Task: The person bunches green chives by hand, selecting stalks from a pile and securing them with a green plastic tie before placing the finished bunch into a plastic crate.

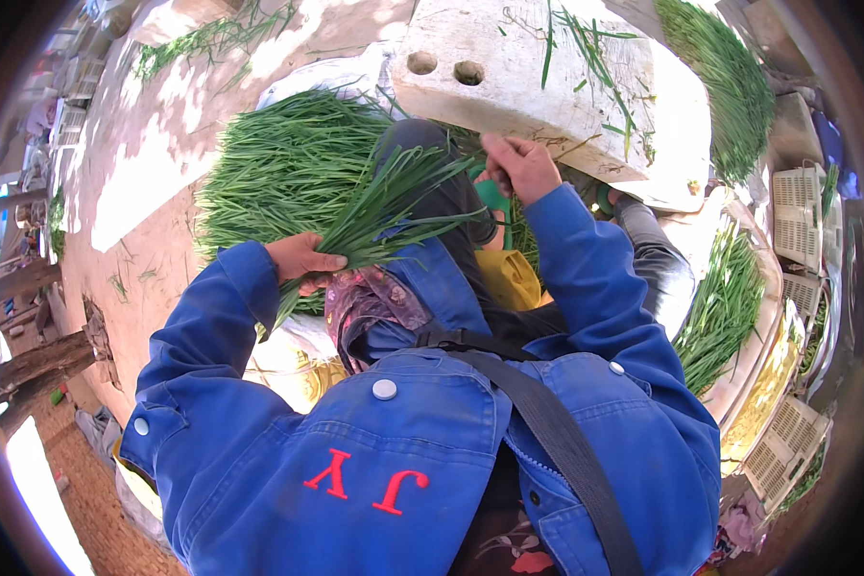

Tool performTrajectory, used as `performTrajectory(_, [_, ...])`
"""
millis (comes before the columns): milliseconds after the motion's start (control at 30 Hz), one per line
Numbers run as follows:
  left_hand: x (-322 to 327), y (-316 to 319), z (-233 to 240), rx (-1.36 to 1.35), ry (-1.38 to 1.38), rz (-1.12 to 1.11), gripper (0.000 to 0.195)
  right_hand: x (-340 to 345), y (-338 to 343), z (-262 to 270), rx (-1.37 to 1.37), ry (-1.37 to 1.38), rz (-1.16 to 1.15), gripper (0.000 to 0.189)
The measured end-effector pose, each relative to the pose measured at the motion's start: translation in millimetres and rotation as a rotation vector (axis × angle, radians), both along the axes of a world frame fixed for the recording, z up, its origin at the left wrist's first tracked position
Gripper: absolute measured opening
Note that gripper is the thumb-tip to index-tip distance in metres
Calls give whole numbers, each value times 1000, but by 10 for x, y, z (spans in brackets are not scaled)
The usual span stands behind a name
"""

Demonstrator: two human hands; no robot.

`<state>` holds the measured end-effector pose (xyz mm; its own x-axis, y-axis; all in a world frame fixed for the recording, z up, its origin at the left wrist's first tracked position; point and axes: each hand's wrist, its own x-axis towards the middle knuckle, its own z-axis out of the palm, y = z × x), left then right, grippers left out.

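Observation:
My left hand (301,261) grips a loose bunch of green garlic chives (385,205) near its lower end, thumb on top. The leaves fan out over my bent knee toward the upper right. Just beyond that hand, a broad pile of the same chives (281,165) lies on a pale sheet (317,78). My right hand (524,164) is raised apart from the bunch, near the front edge of a white block (468,104) with two round holes. Its fingers are curled, and whether something thin is pinched between them is hidden.
Loose leaves (597,61) are scattered on the block. More chives lie at the upper right (727,93) and in a container (723,309) on the right. Plastic crates (797,216) line the right side. A yellow cloth or bag (505,277) sits between my legs.

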<state>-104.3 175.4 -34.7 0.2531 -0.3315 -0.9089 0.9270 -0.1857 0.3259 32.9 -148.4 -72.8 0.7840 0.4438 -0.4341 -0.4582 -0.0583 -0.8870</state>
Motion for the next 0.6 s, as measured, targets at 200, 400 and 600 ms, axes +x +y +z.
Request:
performTrajectory(200, [90,392,63,-90,-500,407,31,-267,-169,23,-17,-176,53,21])
performTrajectory(400, [660,1087,-421,-36,-837,1287,24,-259,-908,-372,-216,-98,-186,22])
performTrajectory(600, [701,806,-1833,-97,-381,1570,20,-606,-1225,-663,-427,90,-244,25])
